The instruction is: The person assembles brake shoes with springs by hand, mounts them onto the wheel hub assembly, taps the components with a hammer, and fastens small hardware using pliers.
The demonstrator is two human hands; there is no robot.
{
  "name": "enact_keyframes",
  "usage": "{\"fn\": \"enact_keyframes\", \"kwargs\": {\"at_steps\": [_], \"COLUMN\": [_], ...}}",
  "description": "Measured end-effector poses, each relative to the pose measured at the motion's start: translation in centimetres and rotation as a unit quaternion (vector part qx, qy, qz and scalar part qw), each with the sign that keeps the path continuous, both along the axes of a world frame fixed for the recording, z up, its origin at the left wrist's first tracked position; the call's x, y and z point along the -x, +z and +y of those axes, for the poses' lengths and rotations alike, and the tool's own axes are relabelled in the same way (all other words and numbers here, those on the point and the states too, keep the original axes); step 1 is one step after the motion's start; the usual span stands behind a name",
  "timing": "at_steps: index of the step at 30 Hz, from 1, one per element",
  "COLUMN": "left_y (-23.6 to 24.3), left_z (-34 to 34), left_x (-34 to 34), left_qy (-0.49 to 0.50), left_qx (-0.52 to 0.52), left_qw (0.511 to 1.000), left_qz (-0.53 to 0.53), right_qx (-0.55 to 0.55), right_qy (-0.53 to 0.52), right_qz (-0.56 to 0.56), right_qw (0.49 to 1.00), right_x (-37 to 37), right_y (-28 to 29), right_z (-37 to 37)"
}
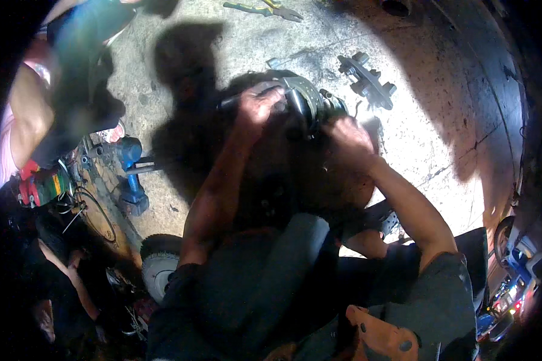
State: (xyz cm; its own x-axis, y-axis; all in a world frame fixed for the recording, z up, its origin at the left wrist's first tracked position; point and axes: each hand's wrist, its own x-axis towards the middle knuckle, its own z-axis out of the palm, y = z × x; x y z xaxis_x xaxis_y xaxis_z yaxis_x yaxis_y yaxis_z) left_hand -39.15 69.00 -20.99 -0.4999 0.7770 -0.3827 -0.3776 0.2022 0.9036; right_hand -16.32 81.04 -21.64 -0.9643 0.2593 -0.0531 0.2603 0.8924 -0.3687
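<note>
A round metal machine part (307,96) with a curved, toothed-looking rim stands on the floor in front of me, its lower side lost in shadow. My left hand (260,107) is closed on its left side, the fingers bent over the top near a shiny cylindrical piece. On the right side, my right hand (350,139) is against or close to the part; its fingers are blurred and dark, so their grip is unclear. Just beyond lies a flat grey metal bracket (367,81) with several stubby lugs.
Pliers (268,10) with yellow-and-black handles lie at the far edge. A blue cordless power tool (133,177) is on the left, beside cables and a red-green object (45,188). Close by is a small wheel (158,271). Another person's arm (30,114) shows at upper left.
</note>
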Motion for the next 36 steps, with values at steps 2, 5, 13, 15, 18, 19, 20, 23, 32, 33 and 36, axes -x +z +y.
{"fn": "enact_keyframes", "kwargs": {"at_steps": [2,5,13,15,18,19,20,23,32,33,36], "left_y": [0.1,-1.5,-0.9,1.0,1.3,1.5,1.3,2.2,1.8,1.9,2.0], "left_z": [0.4,0.0,1.4,1.8,1.5,1.4,1.3,2.6,2.2,2.0,1.6], "left_x": [0.0,0.4,-1.2,-1.5,-1.1,-0.9,-0.8,-0.4,-0.4,-0.6,-2.1], "left_qy": [0.011,-0.088,-0.011,-0.023,-0.064,-0.086,-0.094,-0.174,-0.247,-0.233,-0.171], "left_qx": [0.000,-0.072,-0.013,-0.024,-0.037,-0.051,-0.059,-0.117,-0.158,-0.142,-0.072], "left_qw": [0.998,0.985,0.949,0.831,0.805,0.785,0.764,0.712,0.692,0.705,0.779], "left_qz": [-0.059,0.130,0.314,0.555,0.589,0.611,0.635,0.670,0.660,0.655,0.599], "right_qx": [-0.084,-0.089,-0.056,-0.016,0.083,0.218,0.332,0.719,0.832,0.839,0.839], "right_qy": [0.076,0.055,0.110,0.151,0.039,-0.111,-0.198,-0.371,-0.284,-0.269,-0.271], "right_qz": [-0.008,-0.014,-0.060,-0.076,0.123,0.070,0.087,0.116,0.168,0.155,0.141], "right_qw": [0.994,0.994,0.991,0.985,0.988,0.967,0.918,0.576,0.445,0.447,0.450], "right_x": [-0.8,-0.4,-0.3,-1.0,0.1,1.5,2.8,3.7,3.0,2.9,2.7], "right_y": [-1.6,-2.5,-2.7,-2.4,1.2,4.0,5.9,5.9,4.8,4.6,4.4], "right_z": [-0.7,-1.0,0.0,1.5,2.8,2.8,3.4,6.4,5.7,5.7,5.6]}}
